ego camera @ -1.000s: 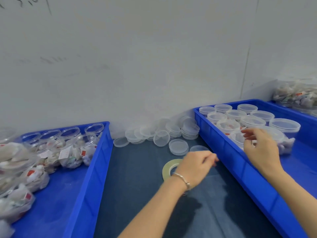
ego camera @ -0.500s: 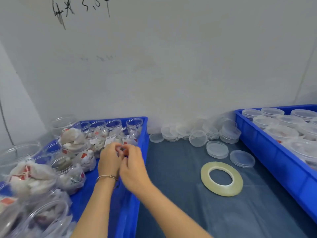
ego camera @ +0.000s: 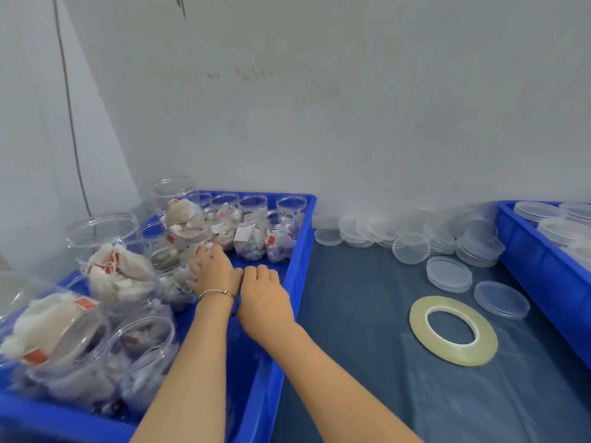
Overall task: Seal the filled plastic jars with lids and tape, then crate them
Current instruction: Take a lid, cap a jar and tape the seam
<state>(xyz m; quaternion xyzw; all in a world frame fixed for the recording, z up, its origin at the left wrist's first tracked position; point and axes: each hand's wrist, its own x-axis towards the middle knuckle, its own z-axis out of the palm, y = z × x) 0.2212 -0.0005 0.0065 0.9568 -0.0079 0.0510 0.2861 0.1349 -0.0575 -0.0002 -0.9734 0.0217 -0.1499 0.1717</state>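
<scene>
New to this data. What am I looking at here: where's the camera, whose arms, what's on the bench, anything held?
There is no machine: a person works with bare hands, and one wide-angle camera worn on their head looks forward and down, so the arms enter from the bottom edge.

The left hand, with a bracelet at the wrist, reaches into the left blue crate and rests its fingers on a filled jar; whether it really grips it I cannot tell. The right hand hovers beside it, fingers curled, nothing visibly in it.

That crate holds open clear jars stuffed with white sachets. On the dark mat lie a tape roll and loose clear lids, more stacked by the wall. A second blue crate at the right holds lidded jars.
</scene>
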